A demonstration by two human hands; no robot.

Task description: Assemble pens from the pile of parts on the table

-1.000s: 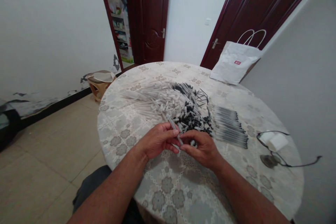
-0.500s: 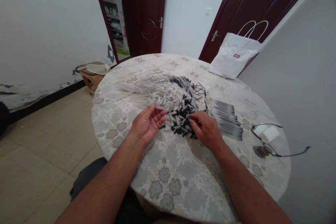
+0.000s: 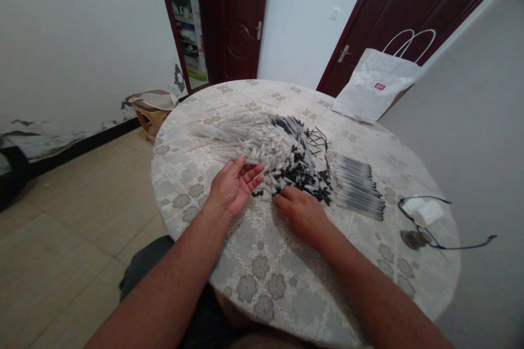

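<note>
Shifted leftward, right hand (image 3: 301,212) curls at stubby black pieces (image 3: 325,192), grip unclear; left hand (image 3: 233,188) open, apart

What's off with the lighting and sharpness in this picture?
Head view: wide-angle bowing at the round, flower-patterned tablecloth; soft, dim light; a faint shadow beside the right hand; thin translucent sticks smear together at left.

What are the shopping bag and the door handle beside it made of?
The white bag looks like paper, matte and creased, though a coated material is possible. The door handle seems to be metal, judging by its silvery look.
</note>
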